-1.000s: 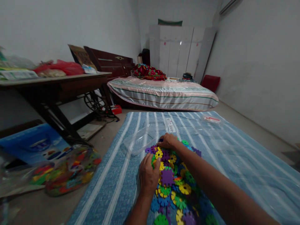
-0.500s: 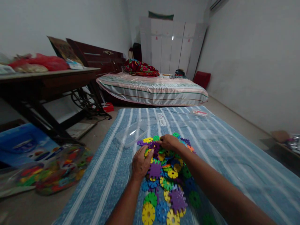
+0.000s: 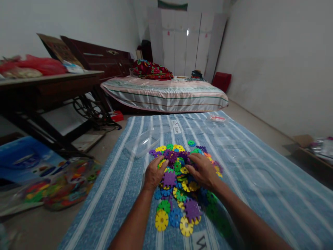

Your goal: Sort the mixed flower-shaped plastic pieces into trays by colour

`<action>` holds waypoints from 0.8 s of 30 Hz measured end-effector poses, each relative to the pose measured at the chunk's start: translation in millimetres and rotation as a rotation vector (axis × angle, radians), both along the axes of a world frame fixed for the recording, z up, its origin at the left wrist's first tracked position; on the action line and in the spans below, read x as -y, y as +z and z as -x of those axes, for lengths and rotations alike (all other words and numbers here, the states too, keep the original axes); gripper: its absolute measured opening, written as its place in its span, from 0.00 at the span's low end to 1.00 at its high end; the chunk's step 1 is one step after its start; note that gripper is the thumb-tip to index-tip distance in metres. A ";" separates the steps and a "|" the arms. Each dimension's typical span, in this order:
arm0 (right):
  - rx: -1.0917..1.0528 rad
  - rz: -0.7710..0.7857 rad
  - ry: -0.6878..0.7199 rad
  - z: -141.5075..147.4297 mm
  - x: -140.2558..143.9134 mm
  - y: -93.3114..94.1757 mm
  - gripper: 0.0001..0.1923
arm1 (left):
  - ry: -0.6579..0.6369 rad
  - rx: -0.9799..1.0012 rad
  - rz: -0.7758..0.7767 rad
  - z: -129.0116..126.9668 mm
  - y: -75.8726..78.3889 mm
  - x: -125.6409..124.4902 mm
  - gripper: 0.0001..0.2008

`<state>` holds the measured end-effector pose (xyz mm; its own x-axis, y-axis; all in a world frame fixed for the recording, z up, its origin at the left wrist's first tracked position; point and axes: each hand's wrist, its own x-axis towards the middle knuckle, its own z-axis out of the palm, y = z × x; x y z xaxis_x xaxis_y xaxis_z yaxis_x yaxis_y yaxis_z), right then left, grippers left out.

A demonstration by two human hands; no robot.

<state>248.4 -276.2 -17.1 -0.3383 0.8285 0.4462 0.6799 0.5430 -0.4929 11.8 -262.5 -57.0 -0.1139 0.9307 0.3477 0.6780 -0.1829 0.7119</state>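
Drawn back nearer since a moment ago, the right hand [image 3: 203, 171] is resting fingers-spread on the pile of colourful gear pieces [image 3: 182, 184] lying on the blue striped mat [image 3: 260, 166], while the left hand [image 3: 154, 174] is pressing loosely curled against the pile's left edge, a clear plastic container [image 3: 142, 143] lying farther left.

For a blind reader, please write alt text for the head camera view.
Two bare hands, the left hand and the right hand, rest on a pile of colourful plastic gear pieces spread on a blue striped mat. A clear plastic container lies beyond the pile, with a bed behind.
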 end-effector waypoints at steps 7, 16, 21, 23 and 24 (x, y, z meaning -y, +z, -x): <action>-0.095 -0.100 -0.240 -77.8 60.1 -53.2 0.19 | 0.018 0.003 0.038 -2.8 1.8 -1.9 0.23; 0.149 0.004 -0.160 -69.2 146.9 -75.1 0.40 | 0.032 -0.009 0.047 -2.5 0.9 -6.6 0.20; 0.170 -0.032 -0.217 -58.0 121.8 -74.4 0.36 | 0.042 -0.023 0.042 -1.7 -0.1 -6.4 0.19; 0.165 -0.040 -0.220 -57.2 108.0 -74.3 0.34 | 0.046 -0.021 0.033 -1.6 -0.7 -6.0 0.18; 0.166 -0.043 -0.223 -57.0 102.0 -73.9 0.33 | 0.047 -0.018 0.028 -1.6 -1.0 -5.9 0.18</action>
<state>305.3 -378.1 -91.0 -0.2212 0.8723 0.4361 0.8541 0.3890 -0.3451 13.4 -256.7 -58.0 -0.1516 0.9340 0.3237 0.6981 -0.1307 0.7040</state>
